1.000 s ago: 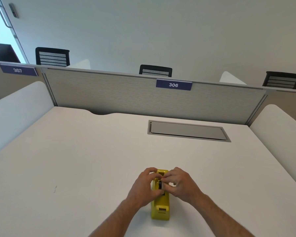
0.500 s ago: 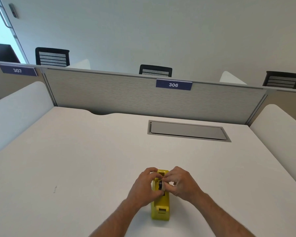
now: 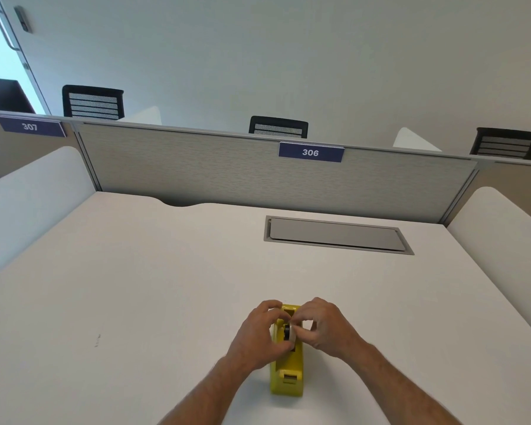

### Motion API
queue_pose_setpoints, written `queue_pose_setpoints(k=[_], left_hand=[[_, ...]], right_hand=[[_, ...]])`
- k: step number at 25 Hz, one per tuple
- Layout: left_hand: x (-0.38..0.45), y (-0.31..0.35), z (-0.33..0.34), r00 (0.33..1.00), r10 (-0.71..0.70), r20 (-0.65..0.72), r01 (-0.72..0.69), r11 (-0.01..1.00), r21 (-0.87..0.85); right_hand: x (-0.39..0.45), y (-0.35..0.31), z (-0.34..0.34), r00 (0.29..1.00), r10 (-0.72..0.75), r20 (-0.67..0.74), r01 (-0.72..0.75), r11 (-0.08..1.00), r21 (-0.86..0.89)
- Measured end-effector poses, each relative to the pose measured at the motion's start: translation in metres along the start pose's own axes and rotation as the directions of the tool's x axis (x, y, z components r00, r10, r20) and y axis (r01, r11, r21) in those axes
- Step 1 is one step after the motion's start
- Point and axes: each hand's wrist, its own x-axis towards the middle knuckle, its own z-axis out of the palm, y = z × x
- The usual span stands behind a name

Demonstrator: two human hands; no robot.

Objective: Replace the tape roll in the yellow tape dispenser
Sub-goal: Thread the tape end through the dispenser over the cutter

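The yellow tape dispenser stands on the white desk, its cutter end toward me. A tape roll with a black core sits in its well, mostly covered by fingers. My left hand wraps the dispenser's left side, thumb and fingers at the roll. My right hand pinches the roll from the right. Both hands meet over the well.
A grey cable hatch is set into the desk behind the dispenser. A fabric partition labelled 306 closes the back. White side dividers flank the desk. Black chair backs show beyond.
The hands stay over the dispenser; the fingers have shifted slightly around the roll. The dispenser has not moved.
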Motion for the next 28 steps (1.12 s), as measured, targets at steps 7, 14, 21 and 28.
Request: queue_pose_setpoints(k=[7,14,21,28], left_hand=[[0.0008,0.0000,0.0001,1.000,-0.012,0.004,0.012,1.000,0.000],[0.0010,0.0016,0.0002,1.000,-0.026,0.005,0.026,0.999,0.021],[0.0008,0.0018,0.0004,1.000,-0.024,0.003,0.024,1.000,0.018],[0.0006,0.0032,-0.0002,1.000,-0.026,0.002,0.026,0.999,0.027]], right_hand=[[-0.0023,-0.0023,0.0027,1.000,-0.012,-0.008,0.012,1.000,0.007],[-0.0024,-0.0021,0.0010,1.000,-0.020,0.002,0.020,1.000,-0.001],[-0.0028,0.0000,0.0014,0.999,-0.012,-0.031,0.012,1.000,0.014],[-0.0049,-0.0017,0.0052,0.999,-0.016,-0.045,0.014,0.999,-0.031]])
